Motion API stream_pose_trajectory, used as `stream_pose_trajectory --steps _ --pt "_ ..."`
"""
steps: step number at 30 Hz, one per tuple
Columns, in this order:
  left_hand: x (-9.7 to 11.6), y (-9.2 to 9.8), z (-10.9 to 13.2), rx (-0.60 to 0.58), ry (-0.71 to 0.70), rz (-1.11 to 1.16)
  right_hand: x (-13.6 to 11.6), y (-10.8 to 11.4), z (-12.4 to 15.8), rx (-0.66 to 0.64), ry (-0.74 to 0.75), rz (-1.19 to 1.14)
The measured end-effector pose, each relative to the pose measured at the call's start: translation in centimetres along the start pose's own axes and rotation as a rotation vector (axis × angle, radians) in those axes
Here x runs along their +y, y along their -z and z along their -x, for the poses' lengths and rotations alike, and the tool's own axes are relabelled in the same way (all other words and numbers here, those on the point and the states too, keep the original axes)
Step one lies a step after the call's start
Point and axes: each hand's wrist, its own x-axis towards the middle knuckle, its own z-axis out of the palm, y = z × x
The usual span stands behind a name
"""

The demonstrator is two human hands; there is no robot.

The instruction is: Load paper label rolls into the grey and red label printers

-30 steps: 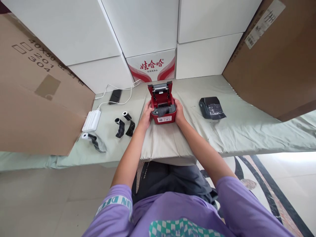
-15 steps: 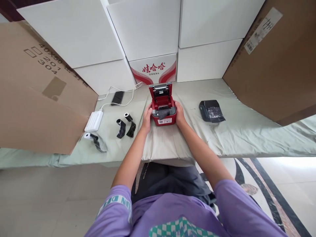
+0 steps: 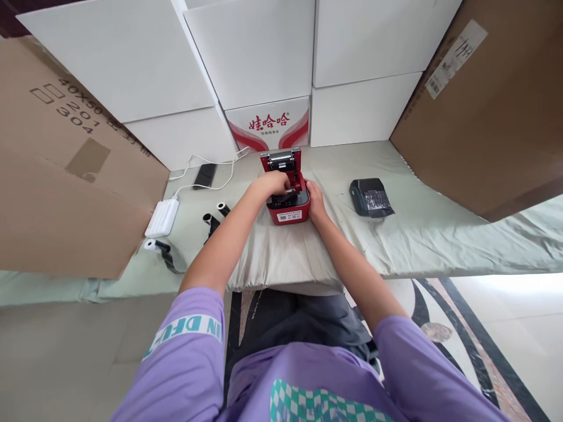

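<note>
A red label printer (image 3: 291, 216) stands on the cloth-covered table with its lid (image 3: 282, 159) raised. My left hand (image 3: 276, 183) reaches into the printer's open bay from the left. Its fingers are curled downward, and whatever they pinch is hidden. A dark strip (image 3: 287, 197) lies over the printer's front edge below these fingers. On the right side of the printer, my right hand (image 3: 315, 200) is wrapped against the casing and holds it.
Left of the printer lie black-and-white rolls (image 3: 223, 208), another roll with a trailing strip (image 3: 152, 244), a white power bank (image 3: 162, 217) with a cable, and a dark phone (image 3: 204, 176). A black printer (image 3: 372, 197) sits right. Cardboard boxes (image 3: 466, 129) and white boxes (image 3: 264, 53) surround the table.
My left hand has left the printer's left side and moved up into its open bay. My right hand stays on the right side. The dark strip at the front has shifted.
</note>
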Motion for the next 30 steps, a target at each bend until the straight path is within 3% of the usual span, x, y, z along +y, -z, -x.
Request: stream_pose_trajectory --steps 3,7,12,16,20,23,26,30 --pt "-0.7 -0.2 -0.3 0.03 -0.031 0.074 0.1 0.1 -0.1 -0.005 -0.012 0.029" --pt "-2.3 -0.9 0.7 0.203 -0.166 0.278 0.5 0.1 -0.3 -0.005 -0.008 0.04" --pt "-3.7 -1.5 5.1 0.397 -0.207 0.687 0.7 0.0 -0.4 -0.006 -0.003 0.006" --pt "-6.6 -1.2 11.0 0.529 -0.026 0.96 0.6 0.1 -0.3 -0.008 -0.024 -0.009" --pt "-12.5 -1.2 16.3 0.748 0.202 1.062 0.7 0.2 -0.4 -0.005 -0.019 0.005" --pt "-17.1 -2.4 18.9 0.897 0.318 1.006 0.7 0.2 -0.5 -0.005 -0.01 0.005" --pt "-20.1 -4.2 20.4 0.889 0.485 0.919 0.6 0.2 -0.5 -0.01 -0.001 -0.012" --pt "-21.3 -6.2 21.1 0.746 0.662 0.789 0.4 0.4 -0.6 -0.014 -0.003 0.018"
